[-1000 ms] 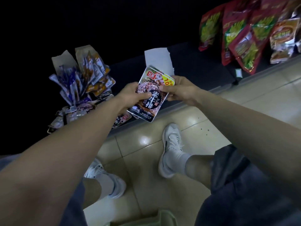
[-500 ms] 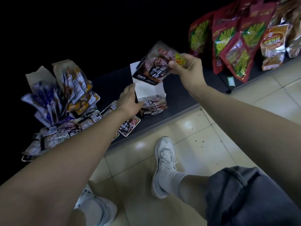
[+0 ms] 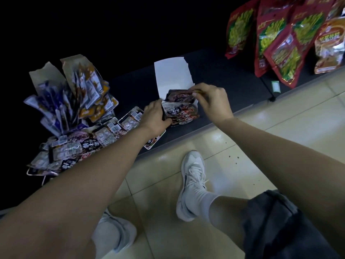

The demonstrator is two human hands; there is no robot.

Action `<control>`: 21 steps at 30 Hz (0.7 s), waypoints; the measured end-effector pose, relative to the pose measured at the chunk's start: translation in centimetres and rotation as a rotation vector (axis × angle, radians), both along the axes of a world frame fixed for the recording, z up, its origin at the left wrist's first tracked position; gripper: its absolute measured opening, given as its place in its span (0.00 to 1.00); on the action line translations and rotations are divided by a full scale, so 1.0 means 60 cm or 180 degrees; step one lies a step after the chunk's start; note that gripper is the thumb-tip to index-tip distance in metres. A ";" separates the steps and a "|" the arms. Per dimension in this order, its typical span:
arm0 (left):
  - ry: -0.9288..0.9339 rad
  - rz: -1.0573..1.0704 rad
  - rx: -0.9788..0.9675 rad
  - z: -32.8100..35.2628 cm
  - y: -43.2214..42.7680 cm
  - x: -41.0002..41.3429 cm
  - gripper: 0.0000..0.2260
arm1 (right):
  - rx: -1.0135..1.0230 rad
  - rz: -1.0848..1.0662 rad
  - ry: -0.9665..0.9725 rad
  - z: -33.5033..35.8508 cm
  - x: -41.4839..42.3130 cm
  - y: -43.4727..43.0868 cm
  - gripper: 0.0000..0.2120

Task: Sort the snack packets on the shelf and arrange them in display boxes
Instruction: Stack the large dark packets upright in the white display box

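Note:
A white display box [image 3: 172, 77] with its flap up stands on the dark shelf [image 3: 220, 86]. Several dark snack packets [image 3: 179, 114] stand in it. My right hand [image 3: 211, 100] pinches one more packet [image 3: 180, 96] by its top edge, just behind the packets in the box. My left hand [image 3: 155, 116] grips the box's left front side, fingers curled round it. A loose pile of the same packets [image 3: 104, 133] lies on the shelf to the left, partly under my left forearm.
Two open boxes of purple and orange stick packets [image 3: 74, 96] stand at the far left. Large red and green snack bags [image 3: 276, 45] lean at the right. My two white shoes [image 3: 190, 182] stand on the tiled floor below the shelf edge.
My right hand has brought the packet down from above the box into it. My left hand stays on the box's left side.

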State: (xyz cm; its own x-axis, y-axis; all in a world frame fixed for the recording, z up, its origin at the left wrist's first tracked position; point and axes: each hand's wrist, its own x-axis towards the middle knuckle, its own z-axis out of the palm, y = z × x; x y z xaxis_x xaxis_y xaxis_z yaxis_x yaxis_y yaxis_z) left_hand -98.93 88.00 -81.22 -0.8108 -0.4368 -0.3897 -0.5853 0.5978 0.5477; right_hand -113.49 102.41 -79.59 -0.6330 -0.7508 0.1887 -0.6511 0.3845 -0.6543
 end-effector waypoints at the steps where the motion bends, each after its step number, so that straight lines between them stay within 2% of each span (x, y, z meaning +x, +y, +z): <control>1: 0.0035 0.0018 0.0023 0.000 0.000 0.000 0.35 | 0.0132 0.0056 -0.0030 -0.001 0.003 -0.003 0.09; 4: 0.0084 0.0011 0.0147 0.001 -0.001 0.004 0.34 | 0.0784 0.0268 -0.0165 -0.012 0.013 -0.016 0.15; 8: -0.0021 -0.0181 0.0366 0.001 -0.006 0.012 0.32 | 0.2026 0.0339 -0.0545 -0.014 0.027 -0.034 0.24; 10: -0.0017 -0.0204 0.0397 0.004 -0.007 0.017 0.31 | 0.2346 0.0458 -0.0529 -0.009 0.030 -0.035 0.26; 12: -0.0023 -0.0164 0.0364 0.008 -0.010 0.025 0.28 | 0.2130 0.0387 -0.0482 -0.004 0.033 -0.031 0.26; 15: -0.0030 -0.0014 0.0289 0.010 -0.025 0.053 0.21 | 0.1082 0.0321 -0.0662 0.017 0.055 -0.037 0.18; 17: -0.0050 0.0150 0.0304 0.010 -0.038 0.084 0.15 | 0.0620 0.0497 -0.0722 0.032 0.087 -0.051 0.13; 19: -0.0205 0.0261 0.0155 0.007 -0.050 0.121 0.12 | 0.0544 0.0774 -0.0823 0.037 0.131 -0.071 0.11; 21: -0.0441 0.0319 -0.0143 -0.004 -0.061 0.161 0.11 | 0.0822 0.1021 -0.0970 0.022 0.177 -0.091 0.09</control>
